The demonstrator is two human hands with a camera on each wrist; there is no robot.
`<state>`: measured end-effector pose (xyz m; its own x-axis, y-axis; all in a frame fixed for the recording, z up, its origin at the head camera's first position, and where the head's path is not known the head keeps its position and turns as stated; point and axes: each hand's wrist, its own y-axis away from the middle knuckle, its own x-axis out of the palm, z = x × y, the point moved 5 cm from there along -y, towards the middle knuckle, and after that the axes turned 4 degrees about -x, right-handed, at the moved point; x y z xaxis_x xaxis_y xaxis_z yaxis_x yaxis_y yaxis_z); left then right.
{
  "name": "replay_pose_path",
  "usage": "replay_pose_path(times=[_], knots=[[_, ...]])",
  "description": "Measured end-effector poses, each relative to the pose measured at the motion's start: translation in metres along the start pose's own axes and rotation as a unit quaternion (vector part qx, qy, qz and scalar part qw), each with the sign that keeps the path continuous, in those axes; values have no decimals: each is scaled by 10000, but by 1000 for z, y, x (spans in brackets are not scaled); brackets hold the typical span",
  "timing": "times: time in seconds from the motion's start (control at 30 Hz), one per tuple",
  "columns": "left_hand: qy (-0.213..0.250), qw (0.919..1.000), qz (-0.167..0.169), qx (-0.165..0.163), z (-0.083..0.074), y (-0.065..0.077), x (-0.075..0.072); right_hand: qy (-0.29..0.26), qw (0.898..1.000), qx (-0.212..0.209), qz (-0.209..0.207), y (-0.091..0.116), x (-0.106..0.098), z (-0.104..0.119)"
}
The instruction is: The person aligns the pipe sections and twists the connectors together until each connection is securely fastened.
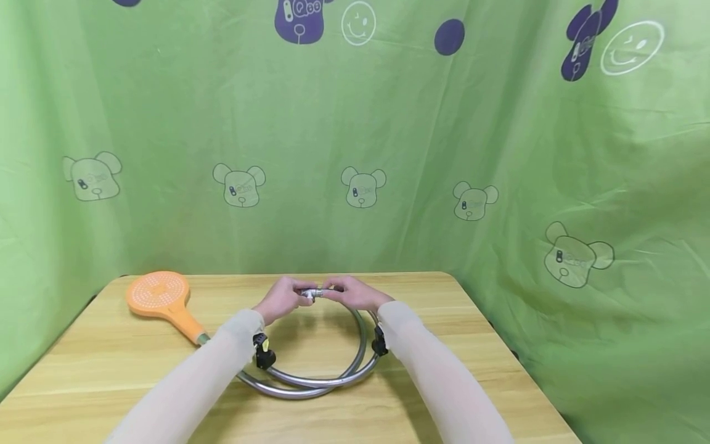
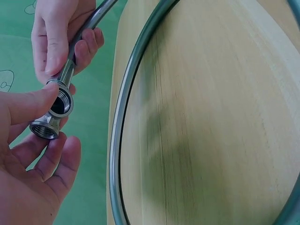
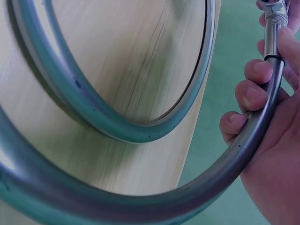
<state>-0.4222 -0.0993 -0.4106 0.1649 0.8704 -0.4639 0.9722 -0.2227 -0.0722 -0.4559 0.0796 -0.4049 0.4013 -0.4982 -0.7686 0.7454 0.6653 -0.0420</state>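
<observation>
Above the far part of the table both hands meet at a small chrome tee fitting (image 1: 312,294) with threaded openings. My left hand (image 1: 283,299) pinches the fitting between thumb and fingers; in the left wrist view two round mouths of the tee fitting (image 2: 46,127) show. My right hand (image 1: 357,293) grips the end of a silver shower hose (image 3: 258,129), fingers curled round it and thumb on its metal end. That end meets the fitting in line; how far it is screwed on is hidden. The rest of the shower hose (image 1: 316,383) lies looped below the hands.
An orange shower head (image 1: 159,293) lies face up at the table's left, its handle joined to the hose beside the left sleeve. The wooden table (image 1: 471,382) ends just beyond the hands, before a green patterned curtain (image 1: 299,123). Black wrist cameras (image 1: 264,354) sit near the hose loops.
</observation>
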Motion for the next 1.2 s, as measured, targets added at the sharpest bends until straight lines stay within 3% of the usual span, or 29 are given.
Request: replay_pose_path(times=[0.23, 0.4, 0.57, 0.8, 1.0, 1.2], knots=[[1, 10000, 39, 31, 1, 1, 0, -112, 9996, 261, 55, 1, 1, -2], [11, 10000, 21, -15, 1, 1, -1, -241, 9997, 57, 47, 1, 1, 0], [7, 10000, 4, -5, 1, 1, 0, -19, 10000, -62, 41, 1, 0, 1], [34, 10000, 79, -4, 2, 0, 2, -211, 9994, 268, 88, 0, 2, -6], [24, 10000, 50, 10, 2, -1, 1, -385, 9992, 28, 94, 1, 1, -3], [35, 10000, 46, 47, 0, -1, 2, -151, 9999, -10, 75, 2, -1, -2]])
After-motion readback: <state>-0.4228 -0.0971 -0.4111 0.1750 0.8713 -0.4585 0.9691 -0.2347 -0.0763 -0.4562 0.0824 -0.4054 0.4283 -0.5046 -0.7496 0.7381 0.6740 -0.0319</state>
